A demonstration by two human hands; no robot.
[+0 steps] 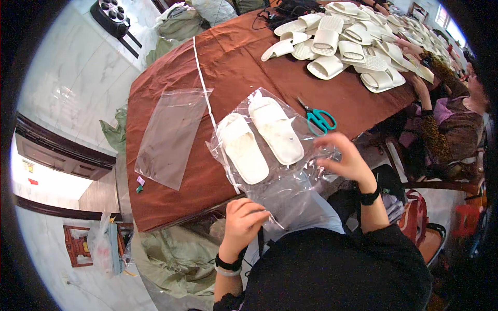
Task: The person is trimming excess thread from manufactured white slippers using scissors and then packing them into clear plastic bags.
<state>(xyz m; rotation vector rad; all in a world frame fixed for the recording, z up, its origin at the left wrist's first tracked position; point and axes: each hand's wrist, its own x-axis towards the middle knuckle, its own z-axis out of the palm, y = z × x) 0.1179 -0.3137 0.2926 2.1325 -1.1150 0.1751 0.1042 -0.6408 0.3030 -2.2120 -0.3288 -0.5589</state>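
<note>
A pair of white slide slippers (244,150) lies side by side inside a clear plastic bag (306,181) at the table's near edge. The bag's loose end hangs past that edge toward me. My left hand (243,226) is closed on the loose plastic at the bag's near left side. To the right, my right hand (346,159) curves around the bag's crumpled side, with thumb and forefinger apart and film between them. Teal-handled scissors (319,119) lie just beyond my right hand, blades pointing away. A flat clear bag (174,137) rests left of the slippers.
A large heap of white slippers (327,39) covers the far right of the brown-covered table (238,57). A white strip (202,78) runs across the cloth. At the right sits another person (446,124), arms by the heap. Green sacking (176,259) lies below the table's near left edge.
</note>
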